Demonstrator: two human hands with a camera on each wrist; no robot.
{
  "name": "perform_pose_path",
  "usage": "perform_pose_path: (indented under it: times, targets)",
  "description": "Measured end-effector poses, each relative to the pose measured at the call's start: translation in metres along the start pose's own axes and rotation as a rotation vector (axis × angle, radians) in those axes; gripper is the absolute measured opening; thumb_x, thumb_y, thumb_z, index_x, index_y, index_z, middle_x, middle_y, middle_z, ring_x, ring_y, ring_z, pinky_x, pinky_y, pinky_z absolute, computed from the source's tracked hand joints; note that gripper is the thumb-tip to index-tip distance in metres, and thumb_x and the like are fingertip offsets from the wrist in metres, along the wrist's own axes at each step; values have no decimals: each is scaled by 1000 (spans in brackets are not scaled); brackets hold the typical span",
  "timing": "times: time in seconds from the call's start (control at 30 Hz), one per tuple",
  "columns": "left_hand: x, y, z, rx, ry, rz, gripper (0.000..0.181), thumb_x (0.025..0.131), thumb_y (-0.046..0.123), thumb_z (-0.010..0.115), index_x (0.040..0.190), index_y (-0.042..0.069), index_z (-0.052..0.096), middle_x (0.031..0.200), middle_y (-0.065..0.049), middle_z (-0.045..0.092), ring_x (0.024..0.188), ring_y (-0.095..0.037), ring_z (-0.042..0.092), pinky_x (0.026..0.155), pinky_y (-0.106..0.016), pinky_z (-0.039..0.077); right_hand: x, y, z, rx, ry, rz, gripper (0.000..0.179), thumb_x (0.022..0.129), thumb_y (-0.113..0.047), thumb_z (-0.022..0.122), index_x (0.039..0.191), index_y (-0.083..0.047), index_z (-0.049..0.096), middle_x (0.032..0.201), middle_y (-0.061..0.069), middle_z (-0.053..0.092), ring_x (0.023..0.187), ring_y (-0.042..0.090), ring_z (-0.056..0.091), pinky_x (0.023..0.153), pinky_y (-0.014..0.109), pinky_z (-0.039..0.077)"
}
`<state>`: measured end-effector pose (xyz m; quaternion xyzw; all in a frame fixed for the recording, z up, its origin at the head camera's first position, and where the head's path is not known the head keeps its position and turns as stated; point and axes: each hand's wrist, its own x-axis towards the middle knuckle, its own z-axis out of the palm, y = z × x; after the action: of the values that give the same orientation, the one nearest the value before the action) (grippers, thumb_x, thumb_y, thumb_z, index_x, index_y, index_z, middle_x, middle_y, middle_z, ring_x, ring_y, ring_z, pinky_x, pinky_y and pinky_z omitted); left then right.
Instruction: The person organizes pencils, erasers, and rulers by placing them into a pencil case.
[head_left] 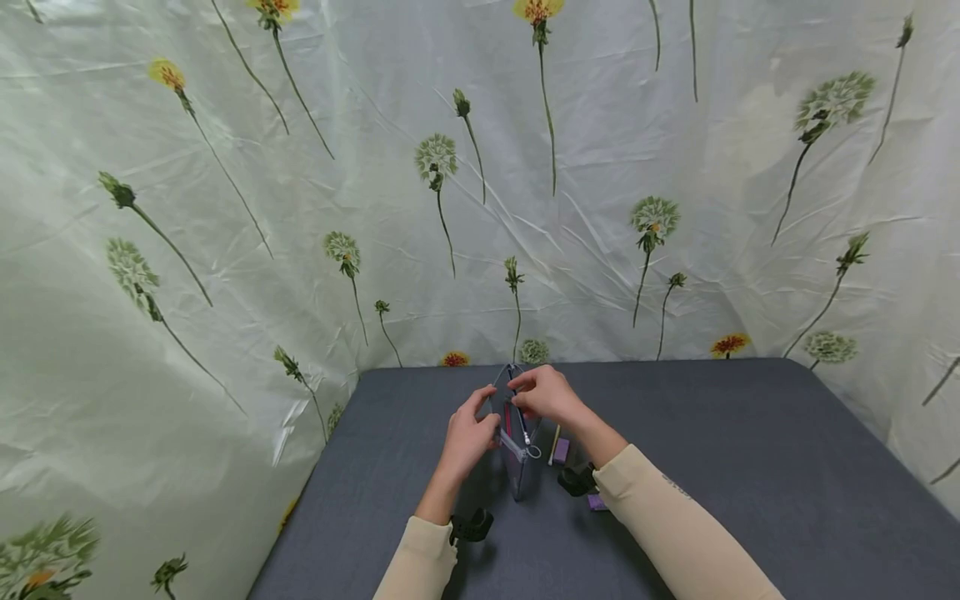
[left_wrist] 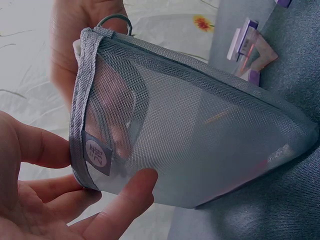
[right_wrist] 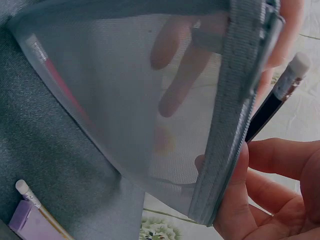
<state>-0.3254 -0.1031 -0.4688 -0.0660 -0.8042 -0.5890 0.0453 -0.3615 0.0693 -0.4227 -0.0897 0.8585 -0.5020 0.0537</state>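
Note:
A grey mesh zip pouch (head_left: 514, 467) stands on end above the table between the hands. My left hand (head_left: 468, 433) pinches its rim by a small printed tag (left_wrist: 98, 152), other fingers lying along the mesh. At the zipped opening, my right hand (head_left: 547, 394) holds a dark pencil (right_wrist: 265, 117) with a white eraser end, fingertips right at the rim. Part of the pencil is hidden behind the pouch's edge in the right wrist view. A pinkish-red slim item (right_wrist: 65, 87) shows through the mesh inside. A ring pull (head_left: 534, 452) hangs from the pouch.
On the dark grey table (head_left: 712, 467), just right of the pouch, lie a light wooden pencil (head_left: 555, 446) and a purple block (head_left: 561, 451). A second purple block (head_left: 597, 502) lies nearer, below the right forearm. A flower-print sheet (head_left: 480, 217) hangs behind the table.

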Motion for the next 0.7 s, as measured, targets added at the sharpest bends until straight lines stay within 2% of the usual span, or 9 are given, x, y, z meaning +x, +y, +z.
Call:
perform_pose_path:
  times: [0.23, 0.47, 0.7]
  targets:
    - [0, 0, 1, 11, -9, -13, 53, 94, 11, 57, 147, 15, 53, 155, -7, 44, 81, -19, 68, 61, -35, 59, 3, 3, 5, -66, -1, -34, 28, 89, -3, 71, 117, -6, 75, 87, 5, 73, 62, 17, 69, 63, 37, 59]
    - [1, 0, 0, 8, 5, -8, 53, 92, 8, 57, 145, 14, 55, 154, -9, 45, 83, -20, 68, 59, -34, 58, 4, 1, 7, -94, -29, -42, 29, 90, -2, 70, 119, -3, 74, 90, 7, 73, 64, 16, 69, 61, 32, 58]
    - [2, -1, -1, 9, 9, -19, 52, 92, 8, 57, 143, 18, 56, 155, -8, 44, 89, -24, 68, 60, -34, 58, 4, 3, 9, -122, -35, -33, 27, 90, -2, 71, 117, -3, 74, 88, 6, 72, 64, 16, 68, 62, 34, 59]
